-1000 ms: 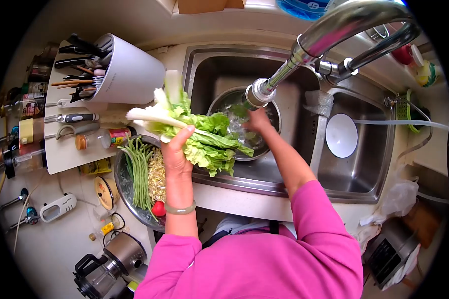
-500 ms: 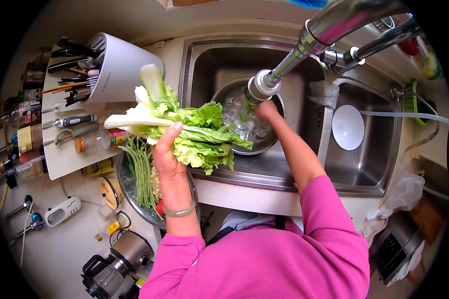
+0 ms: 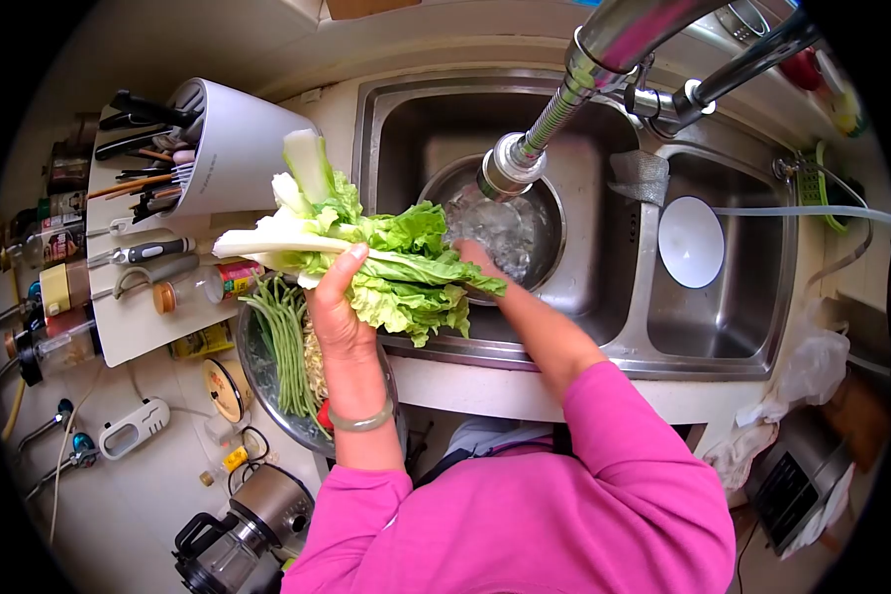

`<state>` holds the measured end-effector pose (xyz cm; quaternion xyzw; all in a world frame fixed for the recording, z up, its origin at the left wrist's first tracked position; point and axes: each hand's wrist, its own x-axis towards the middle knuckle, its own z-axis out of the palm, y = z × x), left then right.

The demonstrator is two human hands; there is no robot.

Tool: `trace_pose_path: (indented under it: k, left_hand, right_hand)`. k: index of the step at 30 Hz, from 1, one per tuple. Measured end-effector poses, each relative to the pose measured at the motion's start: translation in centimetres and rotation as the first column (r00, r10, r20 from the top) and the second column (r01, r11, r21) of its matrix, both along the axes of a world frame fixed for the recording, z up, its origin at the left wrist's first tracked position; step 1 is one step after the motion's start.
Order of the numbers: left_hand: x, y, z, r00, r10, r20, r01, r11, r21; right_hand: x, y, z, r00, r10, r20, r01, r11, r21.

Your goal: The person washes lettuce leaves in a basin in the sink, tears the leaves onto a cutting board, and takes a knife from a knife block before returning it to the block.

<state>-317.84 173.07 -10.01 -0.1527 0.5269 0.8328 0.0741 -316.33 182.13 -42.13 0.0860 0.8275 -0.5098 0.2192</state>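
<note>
Right hand (image 3: 477, 259) half hidden behind lettuce (image 3: 386, 262)

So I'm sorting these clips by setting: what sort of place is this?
Most likely a home kitchen. A double steel sink sits under a pull-out faucet, a white holder of knives and utensils stands on the counter, and the left hand holds leafy greens beside it.

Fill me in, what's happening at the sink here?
A person in a pink top holds a bunch of leafy greens in the left hand, over the counter edge beside the sink. The right hand reaches into a metal bowl in the left basin, under the pull-out faucet head, with water in the bowl. A bowl of long beans sits on the counter.
</note>
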Motion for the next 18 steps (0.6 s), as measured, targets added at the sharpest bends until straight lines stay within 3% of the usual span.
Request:
trace_pose_path:
  k: [1, 4, 7, 10, 13, 16, 17, 18]
  left_hand:
    - [0.0, -0.2, -0.2, 1.000, 0.001, -0.006, -0.001, 1.000, -0.005]
    - [-0.1, -0.7, -0.4, 1.000, -0.005, -0.009, 0.005, 1.000, 0.001]
    - [0.0, -0.8, 0.0, 1.000, -0.031, -0.006, 0.031, 0.999, 0.040]
    - [0.2, -0.4, 0.9, 0.998, -0.056, -0.026, 0.058, 0.996, 0.074]
    - [0.2, 0.0, 1.0, 0.998, -0.033, -0.057, 0.036, 0.998, 0.050]
    - [0.2, 0.0, 1.0, 0.998, -0.018, -0.053, 0.018, 1.000, 0.014]
    - [0.1, -0.2, 0.8, 0.997, -0.024, -0.070, 0.024, 1.000, 0.007]
    - [0.0, -0.6, 0.3, 0.998, -0.031, -0.059, 0.035, 0.997, 0.070]
  right_hand:
    - [0.1, 0.9, 0.6, 0.998, -0.053, -0.045, 0.054, 0.999, 0.008]
    - [-0.8, 6.3, 4.6, 0.947, -0.303, 0.111, 0.315, 0.941, -0.126]
    - [-1.5, 11.1, 5.0, 0.855, -0.429, 0.291, 0.512, 0.782, -0.354]
    - [-0.8, 13.8, 4.9, 0.844, -0.383, 0.376, 0.536, 0.616, -0.577]
    - [0.6, 13.9, 5.3, 0.856, -0.359, 0.372, 0.516, 0.631, -0.580]
    - [2.0, 11.4, 5.9, 0.839, -0.365, 0.404, 0.532, 0.706, -0.468]
    - [2.5, 10.5, 6.2, 0.895, -0.254, 0.368, 0.403, 0.813, -0.421]
    - [2.8, 9.3, 4.8, 0.962, -0.109, 0.249, 0.174, 0.951, -0.256]
